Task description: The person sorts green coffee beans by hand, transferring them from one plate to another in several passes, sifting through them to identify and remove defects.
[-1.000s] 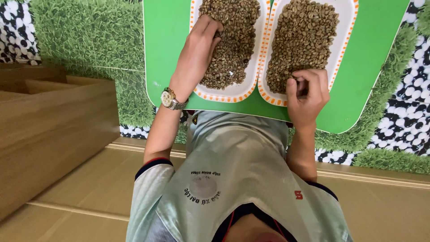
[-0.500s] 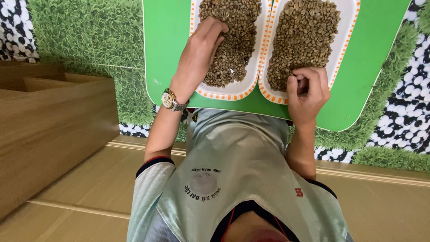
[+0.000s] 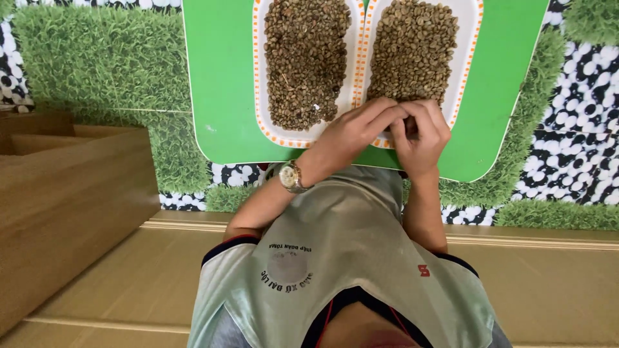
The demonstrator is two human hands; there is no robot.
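Left hand [image 3: 351,132] now beside right hand [image 3: 419,135]

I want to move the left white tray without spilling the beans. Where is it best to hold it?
Probably grip the left tray by its bare orange-dotted rim on the long outer side, coming from the left. The beans fill its middle, and the right tray lies close against its inner side.

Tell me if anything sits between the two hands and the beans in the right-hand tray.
Nothing visible does. The left hand and right hand meet over the near end of the right tray, directly above its beans; the left tray lies beside them.
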